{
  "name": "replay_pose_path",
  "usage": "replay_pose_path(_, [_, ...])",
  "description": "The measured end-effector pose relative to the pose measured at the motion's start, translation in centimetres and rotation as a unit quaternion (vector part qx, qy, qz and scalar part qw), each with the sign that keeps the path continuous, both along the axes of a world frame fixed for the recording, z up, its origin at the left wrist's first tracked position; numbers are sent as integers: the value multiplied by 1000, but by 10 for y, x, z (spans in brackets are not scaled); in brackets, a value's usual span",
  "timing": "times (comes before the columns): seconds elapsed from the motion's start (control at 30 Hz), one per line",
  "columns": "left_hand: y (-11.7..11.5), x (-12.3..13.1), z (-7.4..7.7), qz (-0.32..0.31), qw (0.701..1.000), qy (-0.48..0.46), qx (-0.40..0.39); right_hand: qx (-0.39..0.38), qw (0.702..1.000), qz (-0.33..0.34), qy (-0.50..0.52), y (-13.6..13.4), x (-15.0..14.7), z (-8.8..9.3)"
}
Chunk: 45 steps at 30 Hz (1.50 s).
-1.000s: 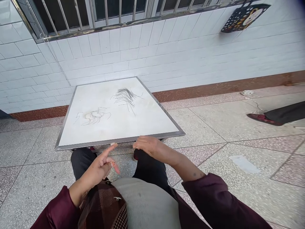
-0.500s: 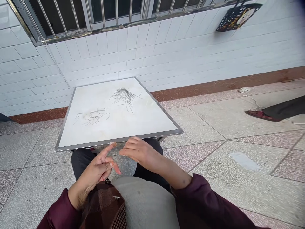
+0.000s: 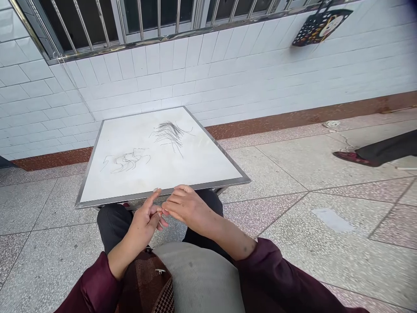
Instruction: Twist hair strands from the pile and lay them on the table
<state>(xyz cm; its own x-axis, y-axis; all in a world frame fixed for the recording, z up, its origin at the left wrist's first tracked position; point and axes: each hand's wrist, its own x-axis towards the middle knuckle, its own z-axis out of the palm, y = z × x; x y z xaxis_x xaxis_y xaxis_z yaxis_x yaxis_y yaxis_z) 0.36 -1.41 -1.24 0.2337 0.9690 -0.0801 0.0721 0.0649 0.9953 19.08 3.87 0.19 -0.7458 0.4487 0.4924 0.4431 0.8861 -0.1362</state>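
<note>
My left hand (image 3: 145, 221) is raised over my lap at the near edge of the white table (image 3: 202, 161). Its index finger points up and forward, while the thumb presses toward the bent fingers. My right hand (image 3: 192, 211) meets it from the right, fingers curled together and fingertips against the left hand's fingers. Anything pinched between them is too fine to make out. On the tabletop lie two loose heaps of thin dark hair-like strands: a denser bunch (image 3: 171, 132) toward the back and a sparser, curlier tangle (image 3: 128, 161) at the left.
Behind the table rises a white tiled wall (image 3: 247, 78) with a barred window (image 3: 159, 21). A patterned bag (image 3: 321, 28) hangs at upper right. On the floor are a white sheet (image 3: 332, 219) and a white coil (image 3: 331, 124). Another person's leg (image 3: 387, 145) extends from the right.
My left hand has moved right and slightly up, its thumb and fingers drawing together until they touch my right fingertips. The right hand has barely moved. The strands on the table look unchanged.
</note>
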Motion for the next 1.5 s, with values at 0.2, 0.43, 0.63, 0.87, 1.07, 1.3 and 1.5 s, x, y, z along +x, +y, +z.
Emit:
replay_pose_path(0.2, [3,5,-1,15,1000,9,-7,18,1000,-24,-2,1,-1,-4])
replay_pose_path(0.43, [3,7,5,38,999,0,-30,36,998,-42,1,3,-5,-9])
replay_pose_path(0.63, [4,6,5,30,999,4,-34,28,999,-28,2,4,-3,-11])
replay_pose_path(0.87, [3,5,9,32,999,-6,-23,15,999,-11,30,6,-2,-8])
replay_pose_path(1.07, [3,7,7,32,999,12,-7,17,999,-13,27,7,-2,-10])
replay_pose_path(1.3, [2,10,4,59,998,7,3,-4,999,-31,44,6,-6,-11])
replay_pose_path(1.5, [2,9,2,59,998,-1,7,2,999,-26,47,7,-6,-13])
